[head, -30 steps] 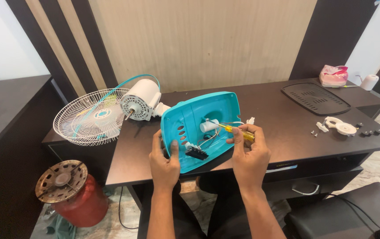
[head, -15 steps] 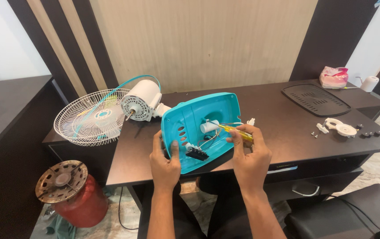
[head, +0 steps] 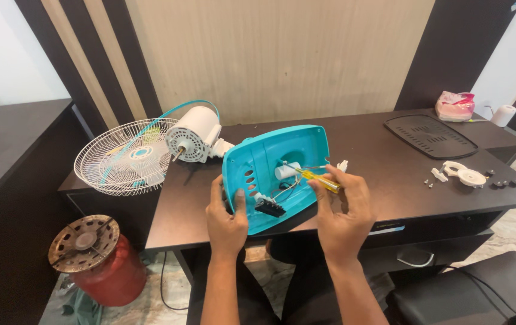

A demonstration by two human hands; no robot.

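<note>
Here, the teal plastic fan base shell (head: 276,174) stands tilted on its near edge at the near edge of the dark brown wooden desk (head: 384,168), hollow side facing the camera. Left hand (head: 227,218): grip closed on the shell's near-left rim, thumb over the slotted wall. Right hand (head: 341,212): fingers curled loosely around a yellow-handled screwdriver (head: 317,179), its tip pointing left into the shell beside a white cylindrical part (head: 286,171); a small black switch block (head: 269,207) with thin wires sits lower in the shell.

Edges and room: the shell's lower edge slightly overhangs the desk's near edge. To its right lies open desk surface out to a cluster of small white plastic parts and dark screws (head: 467,176) near the right edge. Far right, a flat black perforated plastic panel (head: 429,136), then a pink-and-white plastic packet (head: 455,106) and a small white roll (head: 503,115) at the far corner. To the left, just beside the shell, a white fan motor housing (head: 195,135) with a white wire fan guard (head: 127,157) hanging past the desk's left edge.

Surface and room: desk matte dark, lightly reflective. Behind it, a beige wood-grain wall panel flanked by dark slats. On the floor at left stands a red gas cylinder with a rusty round top (head: 95,259); a dark side counter (head: 11,144) runs along the left.
</note>
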